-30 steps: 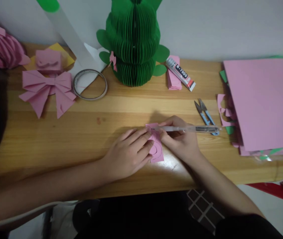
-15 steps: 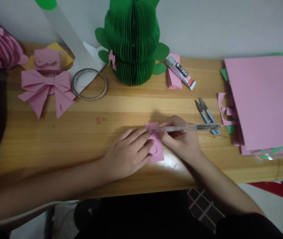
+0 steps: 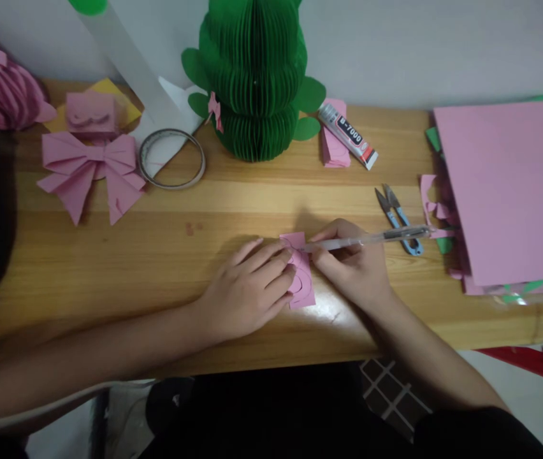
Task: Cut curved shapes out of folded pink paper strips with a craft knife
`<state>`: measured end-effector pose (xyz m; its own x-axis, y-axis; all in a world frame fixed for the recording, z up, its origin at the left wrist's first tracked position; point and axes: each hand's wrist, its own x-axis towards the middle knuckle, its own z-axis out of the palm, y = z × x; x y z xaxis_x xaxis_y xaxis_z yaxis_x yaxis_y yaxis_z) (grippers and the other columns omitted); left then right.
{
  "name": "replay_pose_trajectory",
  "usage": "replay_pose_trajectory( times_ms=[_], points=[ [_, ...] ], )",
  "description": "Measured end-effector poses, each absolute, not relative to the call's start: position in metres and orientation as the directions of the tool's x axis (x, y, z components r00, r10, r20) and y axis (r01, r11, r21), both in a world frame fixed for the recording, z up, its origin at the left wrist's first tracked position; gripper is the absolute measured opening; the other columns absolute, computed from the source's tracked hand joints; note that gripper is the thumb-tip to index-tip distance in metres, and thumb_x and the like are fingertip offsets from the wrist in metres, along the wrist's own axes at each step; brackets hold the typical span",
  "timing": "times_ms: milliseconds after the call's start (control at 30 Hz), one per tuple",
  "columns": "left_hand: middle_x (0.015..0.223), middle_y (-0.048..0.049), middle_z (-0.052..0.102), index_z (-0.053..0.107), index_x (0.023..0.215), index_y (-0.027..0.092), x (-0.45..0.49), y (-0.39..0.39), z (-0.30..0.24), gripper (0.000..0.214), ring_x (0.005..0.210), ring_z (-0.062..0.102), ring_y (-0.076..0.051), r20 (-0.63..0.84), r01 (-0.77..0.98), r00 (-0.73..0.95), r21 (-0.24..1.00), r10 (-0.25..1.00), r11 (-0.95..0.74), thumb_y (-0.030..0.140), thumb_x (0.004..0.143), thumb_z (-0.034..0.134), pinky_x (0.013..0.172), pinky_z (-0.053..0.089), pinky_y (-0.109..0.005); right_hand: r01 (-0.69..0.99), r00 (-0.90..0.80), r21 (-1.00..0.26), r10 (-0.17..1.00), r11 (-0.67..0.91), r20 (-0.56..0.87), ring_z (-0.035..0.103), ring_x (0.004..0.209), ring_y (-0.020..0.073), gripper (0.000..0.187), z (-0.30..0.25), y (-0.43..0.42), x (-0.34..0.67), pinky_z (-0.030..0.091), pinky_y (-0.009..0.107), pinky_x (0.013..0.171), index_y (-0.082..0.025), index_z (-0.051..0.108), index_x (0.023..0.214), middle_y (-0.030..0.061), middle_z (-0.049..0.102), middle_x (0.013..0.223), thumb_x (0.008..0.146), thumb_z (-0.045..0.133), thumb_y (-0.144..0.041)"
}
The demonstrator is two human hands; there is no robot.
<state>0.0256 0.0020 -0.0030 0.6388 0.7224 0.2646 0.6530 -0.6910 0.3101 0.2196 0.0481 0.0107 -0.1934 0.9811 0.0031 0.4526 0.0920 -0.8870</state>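
Observation:
A small pink paper strip (image 3: 306,294) with curved lines drawn on it lies on the wooden table (image 3: 157,274). My left hand (image 3: 251,288) rests flat across the strip's left side, fingers stretched out, covering part of the drawing. My right hand (image 3: 355,260) is closed around a clear pen (image 3: 369,238), whose tip touches the upper part of the strip. The pen's back end points right, over the handles of blue thread snips (image 3: 399,220) lying with their blades apart.
Along the back stand a green honeycomb paper figure (image 3: 255,83), a B-7000 glue tube (image 3: 349,136) on pink pieces, and a tape roll (image 3: 172,159). At left lies a pink paper bow (image 3: 92,169). Stacked pink sheets (image 3: 505,191) lie at right, with paper scraps (image 3: 436,207) beside them.
The pen's back end has swung slightly upward, and its tip has shifted slightly on the strip. My left hand stays in place on the paper.

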Motion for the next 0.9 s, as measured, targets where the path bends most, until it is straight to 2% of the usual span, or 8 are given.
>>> replay_pose_trajectory(
  times_ms=[333, 667, 900],
  points=[
    [0.122, -0.0123, 0.069, 0.061, 0.125, 0.009, 0.026, 0.004, -0.005, 0.037, 0.119, 0.058, -0.027, 0.236, 0.658, 0.644, 0.315, 0.728, -0.684, 0.031, 0.097, 0.050, 0.107, 0.039, -0.045, 0.453, -0.200, -0.886, 0.980, 0.097, 0.005, 0.052, 0.049, 0.0101, 0.007, 0.011, 0.050, 0.220, 0.040, 0.023, 0.047, -0.020, 0.060, 0.066, -0.0033, 0.062, 0.055, 0.072, 0.061, -0.024],
    [0.122, -0.0132, 0.068, 0.060, 0.127, 0.010, 0.027, 0.004, -0.005, 0.038, 0.120, 0.057, -0.027, 0.215, 0.668, 0.651, 0.295, 0.728, -0.684, 0.031, 0.097, 0.051, 0.108, 0.038, -0.045, 0.444, -0.271, -0.894, 0.960, 0.061, -0.069, 0.055, 0.055, 0.0117, 0.004, 0.011, 0.050, 0.228, 0.043, 0.025, 0.051, -0.019, 0.062, 0.076, -0.0020, 0.063, 0.062, 0.074, 0.062, -0.024],
    [0.122, -0.0140, 0.068, 0.061, 0.124, 0.008, 0.026, 0.003, -0.005, 0.038, 0.120, 0.056, -0.027, 0.237, 0.665, 0.655, 0.271, 0.717, -0.697, 0.032, 0.098, 0.047, 0.107, 0.039, -0.044, 0.421, -0.264, -0.899, 0.964, 0.123, 0.009, 0.058, 0.055, 0.0115, 0.004, 0.008, 0.040, 0.231, 0.044, 0.025, 0.050, -0.020, 0.063, 0.079, -0.0015, 0.067, 0.066, 0.079, 0.064, -0.025]
  ],
)
